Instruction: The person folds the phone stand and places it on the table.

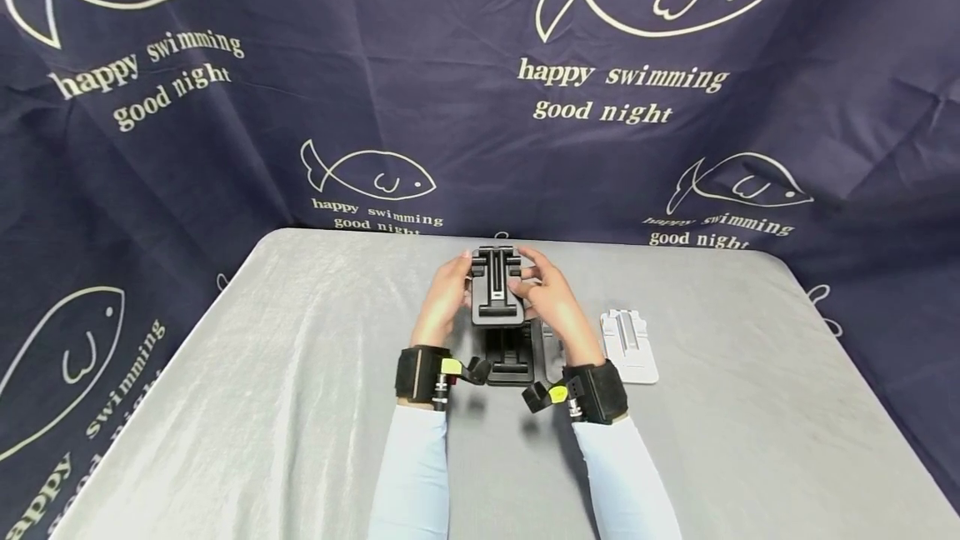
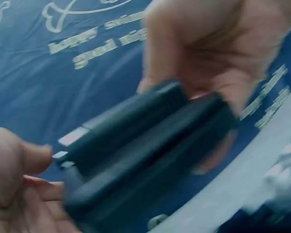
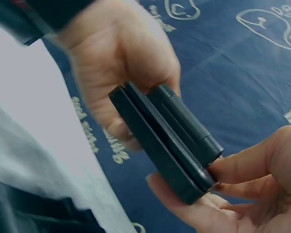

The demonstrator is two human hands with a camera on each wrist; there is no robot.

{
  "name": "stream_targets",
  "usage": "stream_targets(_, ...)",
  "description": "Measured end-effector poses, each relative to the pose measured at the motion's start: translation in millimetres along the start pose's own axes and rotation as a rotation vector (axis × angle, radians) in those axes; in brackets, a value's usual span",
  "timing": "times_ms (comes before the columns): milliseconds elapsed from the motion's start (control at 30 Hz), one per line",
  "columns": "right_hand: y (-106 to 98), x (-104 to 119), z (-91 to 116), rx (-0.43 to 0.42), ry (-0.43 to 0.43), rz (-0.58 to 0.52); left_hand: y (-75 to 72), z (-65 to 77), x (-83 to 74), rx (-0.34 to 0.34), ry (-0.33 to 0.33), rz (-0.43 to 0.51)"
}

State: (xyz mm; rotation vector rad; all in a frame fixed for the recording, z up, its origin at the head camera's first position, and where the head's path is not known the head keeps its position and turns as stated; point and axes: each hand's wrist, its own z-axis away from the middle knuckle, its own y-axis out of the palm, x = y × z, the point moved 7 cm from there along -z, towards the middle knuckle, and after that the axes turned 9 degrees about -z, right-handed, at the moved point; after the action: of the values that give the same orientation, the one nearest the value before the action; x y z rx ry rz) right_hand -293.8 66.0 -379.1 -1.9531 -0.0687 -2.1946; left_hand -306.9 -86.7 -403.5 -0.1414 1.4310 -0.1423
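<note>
A black folding phone stand (image 1: 483,294) is held up above the table between both hands. My left hand (image 1: 442,298) grips its left side. My right hand (image 1: 555,302) holds the opposite side, thumb on the front face. The right wrist view shows the folded stand (image 3: 160,141) edge-on, its layers close together, with fingers of both hands at its two ends. Seen from the left wrist, the stand (image 2: 150,150) is slightly blurred. Below the hands a second black stand (image 1: 510,369) lies on the table.
A grey stand (image 1: 553,357) lies right of the lower black one, partly hidden by the right wrist. Farther right lies a white phone stand (image 1: 633,352). The table (image 1: 315,407) has a light grey cloth, with a dark blue fish-print curtain (image 1: 480,90) behind it.
</note>
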Motion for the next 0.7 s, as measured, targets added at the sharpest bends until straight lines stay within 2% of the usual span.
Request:
stream_targets(167, 25, -11, -2, 0.036, 0.004, -0.026, -24.1, 9.7, -0.2, 0.084, -0.008, -0.141)
stream_targets(300, 44, -24, -3, 0.073, 0.052, -0.011, -38.5, 18.1, 8.4, 0.136, -0.068, -0.245)
stream_targets(567, 72, -46, -2, 0.138, 0.113, 0.182, -51.0, 24.6, 31.9, 0.190, -0.176, -0.464)
stream_targets(700, 81, -51, -2, 0.129, 0.117, 0.351, -53.6, 26.7, 38.9, 0.197, -0.222, -0.566)
